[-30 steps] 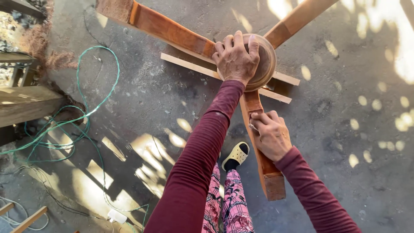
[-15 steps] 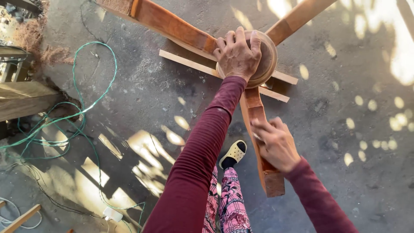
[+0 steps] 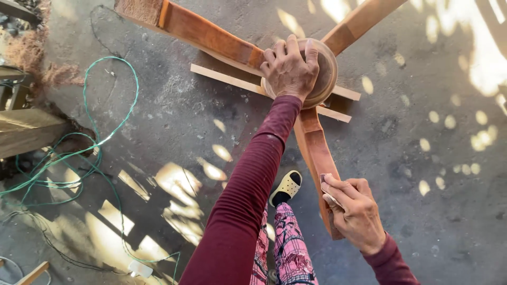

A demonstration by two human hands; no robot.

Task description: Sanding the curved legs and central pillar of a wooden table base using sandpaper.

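A three-legged wooden stand lies on the concrete floor, its legs meeting at a round wooden hub (image 3: 326, 74). My left hand (image 3: 289, 68) rests flat on top of the hub, fingers spread over it. My right hand (image 3: 355, 211) presses a small piece of sandpaper (image 3: 327, 194) against the near leg (image 3: 317, 153), close to its lower end. Two thin pale wood strips (image 3: 227, 78) lie under the stand. My foot in a yellow sandal (image 3: 286, 188) stands beside the near leg.
A green cable (image 3: 105, 137) loops over the floor at the left. Wooden beams (image 3: 26, 132) lie at the left edge. Another leg (image 3: 206, 34) runs to the upper left, a third (image 3: 362, 21) to the upper right. Sunlight patches dot the concrete.
My right hand has slid down the near leg toward its end. My left hand has stayed on the hub.
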